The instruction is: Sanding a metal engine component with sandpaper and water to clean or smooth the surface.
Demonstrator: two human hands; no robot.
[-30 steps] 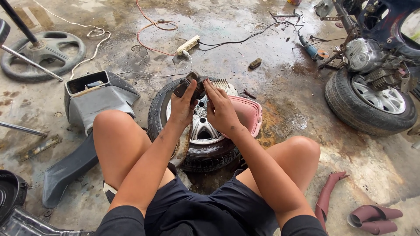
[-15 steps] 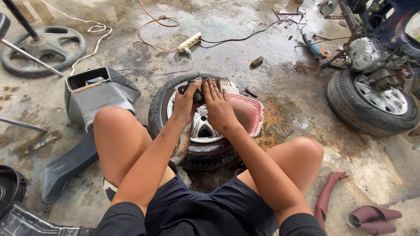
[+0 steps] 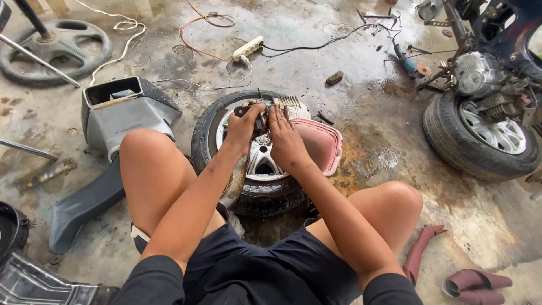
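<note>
Both hands, left hand (image 3: 244,127) and right hand (image 3: 285,138), are clamped together on a small dark part (image 3: 258,120) held above the wheel (image 3: 217,135) lying flat on the floor between the person's knees.

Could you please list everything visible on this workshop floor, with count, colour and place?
small black tyre on silver alloy wheel: one, lying flat, centre, under both hands
dark metal part: one, gripped over the wheel's far edge
pink plastic basin: one, right of the wheel
grey plastic scooter panel: one, left
partly stripped scooter: one, dark blue, upper right
white power strip: one, top centre
black wheel rim: one, upper left
maroon sandals: a pair, bottom right
left hand: on the part
right hand: on the part
</note>
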